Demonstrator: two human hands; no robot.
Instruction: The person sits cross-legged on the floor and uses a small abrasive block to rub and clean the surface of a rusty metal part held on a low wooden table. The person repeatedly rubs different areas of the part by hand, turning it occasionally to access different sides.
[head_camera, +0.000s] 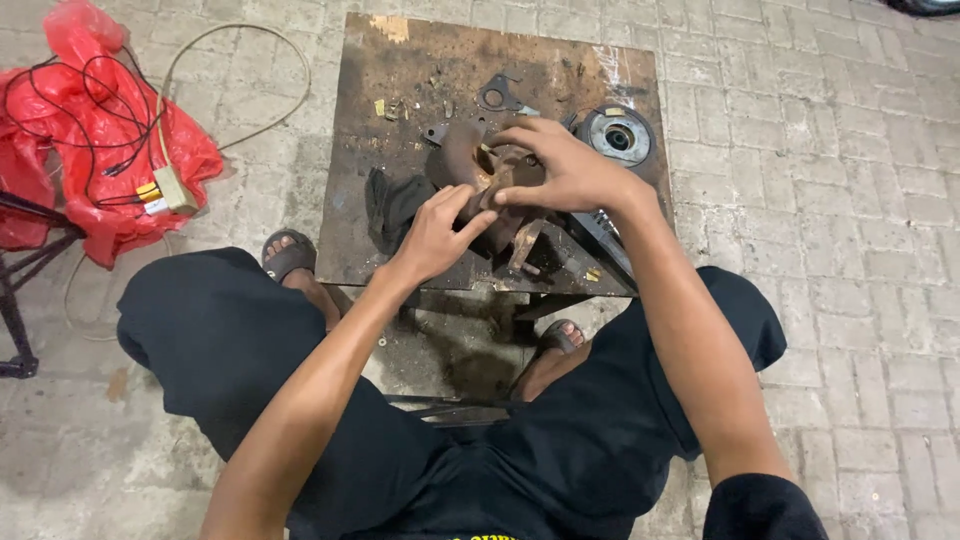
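Both hands, left hand (432, 236) and right hand (560, 168), grip a rusty brown cast-metal housing (470, 165) at the stained wooden bench's (370, 120) centre, fingers closed; steady support from both sides seems wise.

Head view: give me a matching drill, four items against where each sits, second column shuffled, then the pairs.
Items:
1. rusty metal part
2. round pulley-like disc
3. red plastic sheet
4. dark rag

Places:
A. on the paving, left of the work board
B. on the board, just left of the left hand
C. at the board's right edge, beyond the right hand
D. under both hands at the board's middle

Pairs: 1-D, 2-C, 3-A, 4-B
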